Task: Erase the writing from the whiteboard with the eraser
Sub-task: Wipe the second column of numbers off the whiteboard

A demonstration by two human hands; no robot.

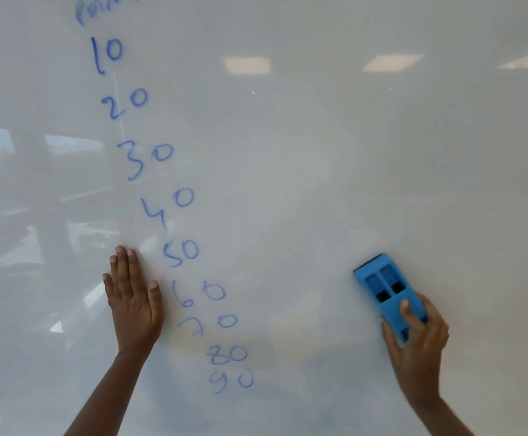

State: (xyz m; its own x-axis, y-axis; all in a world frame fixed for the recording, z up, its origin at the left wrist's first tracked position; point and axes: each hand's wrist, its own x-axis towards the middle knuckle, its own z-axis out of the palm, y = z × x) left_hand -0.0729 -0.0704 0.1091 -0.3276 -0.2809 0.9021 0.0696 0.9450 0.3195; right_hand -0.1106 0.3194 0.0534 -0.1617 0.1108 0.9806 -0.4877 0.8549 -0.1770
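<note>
Blue foam eraser (390, 294) sits pressed against the whiteboard (319, 152) at lower right, and we hold its lower end in our right hand (418, 344), fingers curled around it with one fingertip on its face. Our left hand (132, 297) lies flat and open on the board, fingers together and thumb out, just left of the blue writing (174, 196). That column of numbers runs from 10 near the top down to 90, well apart from the eraser. Ceiling lights reflect in the glossy surface.
</note>
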